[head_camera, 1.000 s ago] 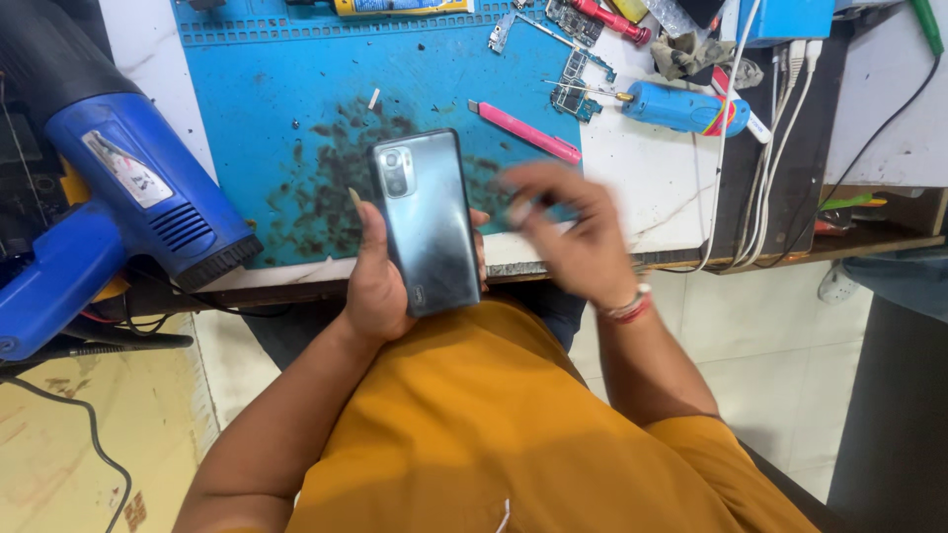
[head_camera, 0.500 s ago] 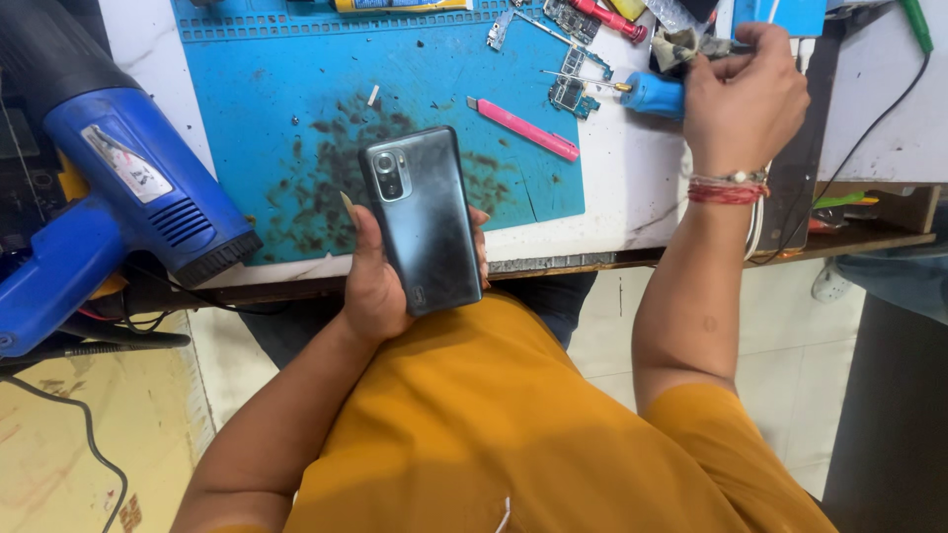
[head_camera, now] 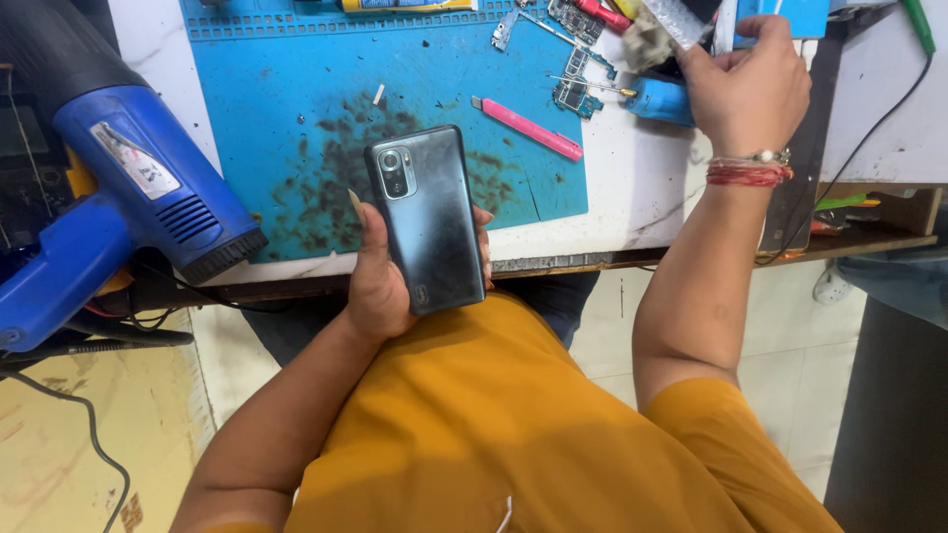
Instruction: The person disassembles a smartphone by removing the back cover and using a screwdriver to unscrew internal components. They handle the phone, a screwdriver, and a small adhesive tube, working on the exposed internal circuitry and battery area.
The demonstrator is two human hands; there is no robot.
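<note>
A grey-and-white rectangular label (head_camera: 135,160) sits slantwise on the blue heat gun (head_camera: 148,207) at left.

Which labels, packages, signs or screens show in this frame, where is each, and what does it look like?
Pale rectangular sticker label: on the side of the blue heat gun, left of the mat; scuffed.
Small logo mark: low on the back of the dark grey smartphone held in the left hand.
Yellow strip with blue band: top edge, cropped.
No lit screens.
</note>
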